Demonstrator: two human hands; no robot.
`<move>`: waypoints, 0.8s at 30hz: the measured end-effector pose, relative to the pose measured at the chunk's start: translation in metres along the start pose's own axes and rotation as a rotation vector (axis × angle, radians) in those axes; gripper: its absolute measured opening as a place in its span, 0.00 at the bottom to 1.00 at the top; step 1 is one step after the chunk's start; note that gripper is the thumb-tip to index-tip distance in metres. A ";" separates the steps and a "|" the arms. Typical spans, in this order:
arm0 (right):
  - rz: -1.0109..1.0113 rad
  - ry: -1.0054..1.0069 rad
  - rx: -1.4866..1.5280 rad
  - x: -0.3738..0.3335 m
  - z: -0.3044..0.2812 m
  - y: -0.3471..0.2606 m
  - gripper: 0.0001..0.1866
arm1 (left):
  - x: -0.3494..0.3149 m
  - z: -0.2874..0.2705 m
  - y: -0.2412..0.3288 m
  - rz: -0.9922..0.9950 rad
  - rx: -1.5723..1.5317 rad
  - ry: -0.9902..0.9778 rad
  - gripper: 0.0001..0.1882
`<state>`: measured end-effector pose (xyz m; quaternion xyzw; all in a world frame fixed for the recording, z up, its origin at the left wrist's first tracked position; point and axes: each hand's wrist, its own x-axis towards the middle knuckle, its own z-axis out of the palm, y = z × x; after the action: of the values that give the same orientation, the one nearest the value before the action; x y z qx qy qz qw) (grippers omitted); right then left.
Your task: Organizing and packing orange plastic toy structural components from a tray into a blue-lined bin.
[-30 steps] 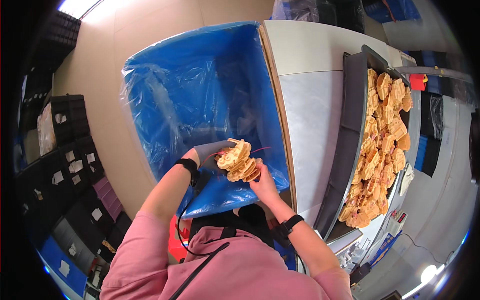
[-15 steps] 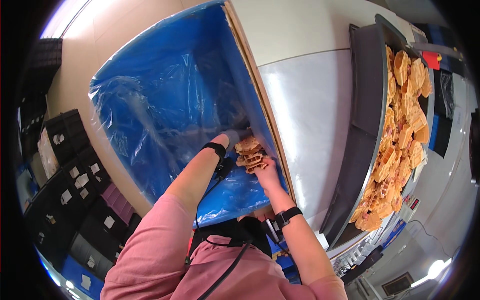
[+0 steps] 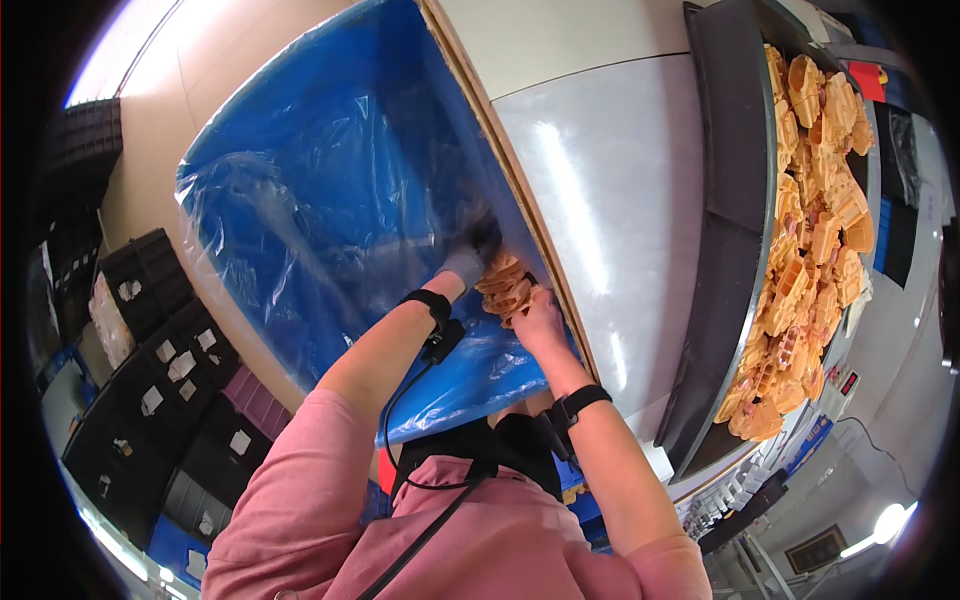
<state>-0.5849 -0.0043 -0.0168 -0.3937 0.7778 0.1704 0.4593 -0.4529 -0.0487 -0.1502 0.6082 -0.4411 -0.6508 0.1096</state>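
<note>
Inside a large box lined with blue plastic film (image 3: 300,200), a short stack of tan moulded plastic pieces (image 3: 507,285) sits low along the right wall. My right hand (image 3: 540,320), bare, has its fingers closed round the near end of that stack. At the stack's far left side is my left hand (image 3: 472,255) in a grey and dark glove. Its fingers blur into the shadow of the liner, so their grip is hidden. Straps with small dark devices circle both wrists.
A pale grey tabletop (image 3: 610,180) lies right of the box's wooden-coloured edge (image 3: 520,190). Beyond it, a long dark bin (image 3: 715,200) holds a heap of similar tan pieces (image 3: 800,270). Black crates (image 3: 140,370) are stacked at the left. A cable runs from my left wrist.
Both hands and the stack have shifted slightly up in the picture, farther into the box. The whole view has turned a little. My right hand keeps its grip.
</note>
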 end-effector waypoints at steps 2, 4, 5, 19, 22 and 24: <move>-0.131 0.154 -0.088 0.001 0.008 0.009 0.30 | -0.009 0.000 -0.001 0.027 0.088 0.032 0.28; -0.084 0.057 -0.092 0.006 0.007 0.010 0.30 | -0.020 0.000 0.001 0.041 0.174 0.061 0.30; -0.039 -0.011 -0.042 -0.007 -0.011 -0.006 0.29 | -0.022 -0.005 0.011 -0.058 0.169 -0.025 0.31; -0.472 -0.015 -0.336 0.002 0.018 0.022 0.23 | -0.042 -0.034 0.028 -0.365 -0.005 -0.217 0.47; -0.473 0.027 -0.349 0.007 0.023 0.024 0.26 | -0.054 -0.037 0.033 -0.244 -0.051 -0.208 0.49; -0.444 -0.004 -0.326 0.007 0.023 0.021 0.28 | -0.053 -0.031 0.016 -0.192 0.075 -0.126 0.52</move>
<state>-0.5897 0.0204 -0.0365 -0.6230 0.6339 0.1893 0.4175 -0.4195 -0.0356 -0.0976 0.6094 -0.4106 -0.6782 -0.0039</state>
